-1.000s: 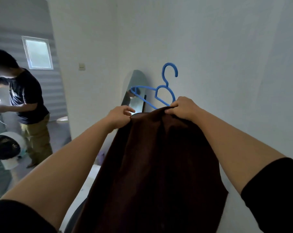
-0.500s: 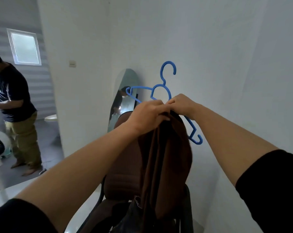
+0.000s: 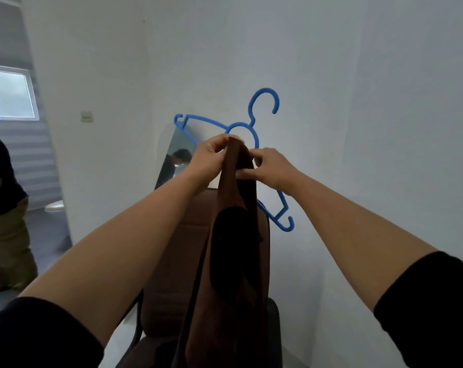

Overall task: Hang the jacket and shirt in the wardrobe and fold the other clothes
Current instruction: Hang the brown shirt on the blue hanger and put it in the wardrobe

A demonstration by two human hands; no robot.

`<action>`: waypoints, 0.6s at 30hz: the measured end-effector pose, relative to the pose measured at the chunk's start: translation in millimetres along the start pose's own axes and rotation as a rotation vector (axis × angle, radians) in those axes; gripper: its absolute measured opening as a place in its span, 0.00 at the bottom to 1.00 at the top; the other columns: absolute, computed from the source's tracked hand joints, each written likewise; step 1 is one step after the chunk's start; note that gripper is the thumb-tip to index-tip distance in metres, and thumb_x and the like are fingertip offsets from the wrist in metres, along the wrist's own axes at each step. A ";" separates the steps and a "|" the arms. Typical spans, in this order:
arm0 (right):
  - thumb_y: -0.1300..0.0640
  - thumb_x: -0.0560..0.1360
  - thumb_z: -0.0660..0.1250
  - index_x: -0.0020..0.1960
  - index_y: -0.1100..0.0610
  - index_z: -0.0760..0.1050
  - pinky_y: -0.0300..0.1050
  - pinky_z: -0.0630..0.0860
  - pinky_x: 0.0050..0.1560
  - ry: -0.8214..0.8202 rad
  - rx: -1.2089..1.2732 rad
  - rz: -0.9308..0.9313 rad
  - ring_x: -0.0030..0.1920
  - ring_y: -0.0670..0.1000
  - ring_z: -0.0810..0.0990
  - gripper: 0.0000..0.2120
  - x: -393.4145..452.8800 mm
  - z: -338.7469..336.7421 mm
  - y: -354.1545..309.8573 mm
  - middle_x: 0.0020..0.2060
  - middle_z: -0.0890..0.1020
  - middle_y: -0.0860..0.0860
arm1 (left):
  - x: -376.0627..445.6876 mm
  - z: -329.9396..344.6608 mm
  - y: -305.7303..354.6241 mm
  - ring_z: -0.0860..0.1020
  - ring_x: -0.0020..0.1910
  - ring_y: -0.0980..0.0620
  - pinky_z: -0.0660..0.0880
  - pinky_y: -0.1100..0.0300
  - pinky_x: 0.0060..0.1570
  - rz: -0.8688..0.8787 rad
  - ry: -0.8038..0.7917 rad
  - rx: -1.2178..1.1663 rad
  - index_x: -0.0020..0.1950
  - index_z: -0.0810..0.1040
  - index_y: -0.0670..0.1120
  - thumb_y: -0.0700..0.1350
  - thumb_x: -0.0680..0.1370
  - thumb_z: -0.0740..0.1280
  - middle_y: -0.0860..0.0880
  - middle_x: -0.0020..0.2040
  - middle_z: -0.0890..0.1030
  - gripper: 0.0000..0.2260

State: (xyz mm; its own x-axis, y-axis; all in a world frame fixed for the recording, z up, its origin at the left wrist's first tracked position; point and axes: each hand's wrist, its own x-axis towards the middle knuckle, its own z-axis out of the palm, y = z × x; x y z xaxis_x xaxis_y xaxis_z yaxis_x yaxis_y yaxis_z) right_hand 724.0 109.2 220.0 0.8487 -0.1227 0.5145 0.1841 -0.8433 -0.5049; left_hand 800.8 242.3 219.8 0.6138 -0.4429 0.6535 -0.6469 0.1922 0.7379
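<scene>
Here, garment (image 3: 235,235) between both hands.

Brown padded chair (image 3: 169,261), upright, near white wall (image 3: 331,75). Arched mirror (image 3: 177,152) leaning on wall behind chair. Light switch (image 3: 87,116) on wall, left. Window (image 3: 11,94) beyond doorway. Second person (image 3: 2,208) at left edge, dark top, khaki trousers.

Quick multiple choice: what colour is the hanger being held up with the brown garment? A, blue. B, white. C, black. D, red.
A: the hanger, with its hook up against the white wall, is plainly blue, and both the left hand and the right hand pinch the brown garment at its middle.
</scene>
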 end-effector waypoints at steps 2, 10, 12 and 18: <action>0.47 0.71 0.71 0.52 0.53 0.78 0.42 0.72 0.43 0.000 0.041 0.054 0.43 0.49 0.74 0.14 -1.9 -1.9 3.7 0.40 0.75 0.51 | 1.3 7.1 5.8 0.80 0.42 0.62 0.77 0.67 0.45 0.017 -0.058 -0.011 0.44 0.80 0.52 0.37 0.77 0.64 0.56 0.42 0.82 0.10; 0.48 0.71 0.72 0.43 0.60 0.79 0.35 0.67 0.32 0.183 -0.022 0.213 0.33 0.44 0.73 0.14 8.1 -21.4 17.2 0.32 0.74 0.48 | -31.7 -1.5 -36.9 0.77 0.51 0.59 0.71 0.68 0.47 -0.160 -0.154 0.219 0.60 0.71 0.56 0.59 0.69 0.71 0.57 0.53 0.77 0.22; 0.48 0.71 0.72 0.40 0.60 0.77 0.38 0.70 0.35 0.224 -0.052 0.250 0.34 0.48 0.75 0.14 11.7 -31.3 17.6 0.32 0.75 0.50 | -44.3 -14.9 -64.7 0.77 0.51 0.56 0.70 0.66 0.48 -0.248 -0.324 0.628 0.59 0.72 0.52 0.51 0.70 0.72 0.56 0.49 0.77 0.19; 0.49 0.71 0.72 0.46 0.61 0.78 0.47 0.75 0.51 0.280 -0.105 0.326 0.45 0.54 0.77 0.15 19.1 -55.2 32.9 0.42 0.78 0.55 | -41.6 -48.0 -82.2 0.79 0.54 0.46 0.72 0.60 0.53 -0.397 -0.093 0.953 0.54 0.81 0.46 0.42 0.76 0.65 0.45 0.54 0.82 0.09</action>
State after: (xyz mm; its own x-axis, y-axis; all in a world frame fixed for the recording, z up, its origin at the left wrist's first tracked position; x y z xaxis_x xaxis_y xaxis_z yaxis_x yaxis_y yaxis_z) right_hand 718.8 50.2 251.5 0.6844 -0.5157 0.5154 -0.1347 -0.7842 -0.6057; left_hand 850.1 286.9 140.1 0.8497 -0.3971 0.3468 -0.5204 -0.7372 0.4310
